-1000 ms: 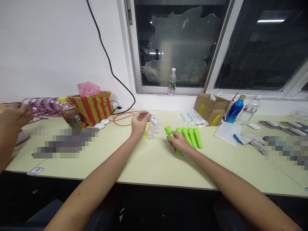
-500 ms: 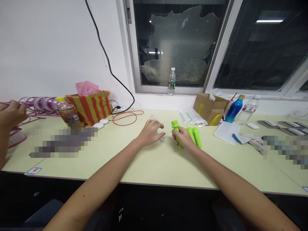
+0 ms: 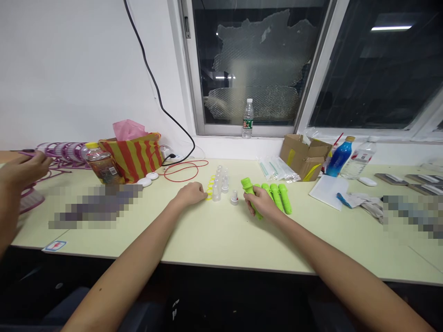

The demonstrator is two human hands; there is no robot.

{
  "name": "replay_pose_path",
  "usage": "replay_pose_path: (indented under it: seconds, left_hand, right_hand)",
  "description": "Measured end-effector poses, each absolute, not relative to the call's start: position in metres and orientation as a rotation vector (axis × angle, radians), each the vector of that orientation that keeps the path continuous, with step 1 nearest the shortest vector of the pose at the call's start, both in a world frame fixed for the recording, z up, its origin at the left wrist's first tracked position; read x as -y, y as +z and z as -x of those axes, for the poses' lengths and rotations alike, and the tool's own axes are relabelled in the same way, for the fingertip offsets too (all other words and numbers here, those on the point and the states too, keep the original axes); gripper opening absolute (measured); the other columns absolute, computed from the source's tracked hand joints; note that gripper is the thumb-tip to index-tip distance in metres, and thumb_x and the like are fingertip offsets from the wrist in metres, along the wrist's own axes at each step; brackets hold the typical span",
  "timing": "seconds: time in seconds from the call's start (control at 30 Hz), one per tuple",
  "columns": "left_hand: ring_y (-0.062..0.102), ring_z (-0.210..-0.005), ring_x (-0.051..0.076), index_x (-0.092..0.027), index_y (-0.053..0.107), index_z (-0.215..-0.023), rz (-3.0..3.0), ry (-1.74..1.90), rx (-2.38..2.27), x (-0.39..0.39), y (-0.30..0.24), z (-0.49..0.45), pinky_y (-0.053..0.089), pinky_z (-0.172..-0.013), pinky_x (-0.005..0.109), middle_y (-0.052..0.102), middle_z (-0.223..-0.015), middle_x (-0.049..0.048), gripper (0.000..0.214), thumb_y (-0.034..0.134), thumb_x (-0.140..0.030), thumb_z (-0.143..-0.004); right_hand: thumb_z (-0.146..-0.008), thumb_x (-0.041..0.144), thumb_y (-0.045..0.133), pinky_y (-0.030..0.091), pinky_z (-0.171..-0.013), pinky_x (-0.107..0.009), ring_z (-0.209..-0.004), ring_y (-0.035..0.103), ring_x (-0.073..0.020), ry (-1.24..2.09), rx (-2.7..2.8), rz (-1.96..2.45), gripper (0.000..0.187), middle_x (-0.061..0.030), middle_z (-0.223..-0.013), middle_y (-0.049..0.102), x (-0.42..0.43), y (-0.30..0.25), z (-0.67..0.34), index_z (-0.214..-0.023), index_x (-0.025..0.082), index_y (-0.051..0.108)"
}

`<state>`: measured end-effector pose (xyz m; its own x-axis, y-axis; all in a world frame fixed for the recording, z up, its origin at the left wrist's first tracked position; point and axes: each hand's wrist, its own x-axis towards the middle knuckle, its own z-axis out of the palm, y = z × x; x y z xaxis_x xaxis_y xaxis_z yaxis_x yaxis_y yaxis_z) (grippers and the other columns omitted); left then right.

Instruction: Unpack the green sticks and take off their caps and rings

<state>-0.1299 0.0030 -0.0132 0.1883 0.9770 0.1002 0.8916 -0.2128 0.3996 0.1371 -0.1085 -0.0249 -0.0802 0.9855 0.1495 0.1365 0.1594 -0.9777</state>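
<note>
My right hand (image 3: pixel 260 203) is wrapped round a bright green plastic tube (image 3: pixel 249 192) that lies at the left end of a row of like green tubes (image 3: pixel 279 197) on the pale table (image 3: pixel 221 235). My left hand (image 3: pixel 191 193) rests on the table with its fingers curled, touching yellow rings (image 3: pixel 210 190) beside several small clear vials (image 3: pixel 220 182). A small white cap with a red spot (image 3: pixel 234 198) stands alone between my hands.
Another person's hand (image 3: pixel 21 168) at the far left holds purple wire rings (image 3: pixel 58 150). A tea bottle (image 3: pixel 102 163), striped bag (image 3: pixel 137 154), red cable (image 3: pixel 182 168), cardboard box (image 3: pixel 303 154), blue bottle (image 3: pixel 338 157) and plastic packets (image 3: pixel 277 168) line the back of the table.
My left hand set the small red-and-white cap down on the table, then drew back left to the yellow rings. My right hand lifted a green tube and lowered it again.
</note>
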Motion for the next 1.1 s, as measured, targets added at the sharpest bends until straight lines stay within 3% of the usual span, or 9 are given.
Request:
replay_pose_path:
  seconds: [0.2,0.3,0.4,0.5,0.63,0.8,0.97,1.1]
  left_hand:
    - [0.059,-0.061,0.018,-0.020,0.064,-0.062,-2.151,0.541,-1.738,-0.003,-0.006,0.134,0.039,-0.053,0.026,0.067,-0.069,0.0048,0.010,0.068,-0.029,-0.061]
    - [0.060,-0.067,0.017,-0.019,0.063,-0.069,-2.153,1.056,-1.709,0.004,0.011,0.129,0.043,-0.060,0.027,0.068,-0.073,0.0040,0.010,0.059,-0.028,-0.071]
    - [0.063,-0.077,0.017,-0.019,0.063,-0.078,-2.210,1.461,-1.326,0.023,0.034,0.104,0.048,-0.067,0.027,0.068,-0.080,0.0039,0.011,0.055,-0.027,-0.077]
    - [0.063,-0.071,0.016,-0.019,0.060,-0.076,-2.334,1.183,-0.972,0.045,0.054,0.069,0.048,-0.061,0.026,0.067,-0.076,0.0019,0.007,0.056,-0.024,-0.076]
    - [0.057,-0.056,0.013,-0.019,0.056,-0.068,-2.437,0.884,-0.934,0.060,0.065,0.033,0.041,-0.049,0.024,0.062,-0.064,0.0000,0.005,0.060,-0.022,-0.071]
    - [0.056,-0.051,0.013,-0.019,0.059,-0.073,-2.407,0.909,-0.990,0.059,0.068,0.020,0.037,-0.044,0.024,0.064,-0.066,0.0014,0.007,0.063,-0.017,-0.068]
    - [0.055,-0.052,0.014,-0.020,0.060,-0.067,-2.455,0.882,-0.985,0.070,0.073,0.018,0.037,-0.045,0.026,0.065,-0.067,0.0027,0.006,0.065,-0.020,-0.071]
    - [0.054,-0.049,0.013,-0.020,0.061,-0.066,-2.469,0.923,-0.959,0.077,0.072,0.017,0.033,-0.040,0.025,0.064,-0.066,0.0030,0.007,0.065,-0.020,-0.072]
  right_hand:
    - [-0.081,0.029,0.054,0.038,-0.038,-0.024,-0.035,0.046,-0.0106,1.062,1.465,1.158,0.016,0.0074,-0.048,0.049,0.111,-0.023,-0.137,-0.072,0.022,0.044]
    - [-0.082,0.029,0.053,0.039,-0.039,-0.024,-0.036,0.047,-0.0107,1.049,1.501,1.156,0.014,0.0072,-0.049,0.050,0.112,-0.023,-0.136,-0.073,0.022,0.045]
    - [-0.081,0.028,0.053,0.040,-0.041,-0.024,-0.038,0.049,-0.0113,1.035,1.555,1.170,0.009,0.0064,-0.051,0.052,0.113,-0.023,-0.136,-0.078,0.021,0.048]
    - [-0.080,0.027,0.054,0.042,-0.044,-0.024,-0.042,0.052,-0.0122,0.996,1.580,1.166,0.008,0.0057,-0.053,0.055,0.115,-0.021,-0.136,-0.082,0.021,0.049]
    - [-0.077,0.025,0.057,0.043,-0.048,-0.024,-0.047,0.054,-0.0121,0.950,1.548,1.161,0.013,0.0054,-0.060,0.056,0.117,-0.015,-0.138,-0.085,0.021,0.048]
    - [-0.080,0.029,0.055,0.038,-0.046,-0.023,-0.046,0.045,-0.0103,0.976,1.492,1.109,0.012,0.0055,-0.059,0.048,0.118,-0.009,-0.141,-0.079,0.022,0.045]
    - [-0.091,0.054,0.042,0.038,-0.049,-0.026,-0.048,0.045,-0.0117,0.979,1.510,1.056,0.040,0.0011,-0.057,0.048,0.117,-0.006,-0.142,-0.069,0.020,0.045]
    - [-0.092,0.054,0.039,0.037,-0.050,-0.026,-0.048,0.045,-0.0123,0.880,1.532,1.090,0.046,0.0003,-0.051,0.047,0.115,-0.008,-0.142,-0.062,0.020,0.044]
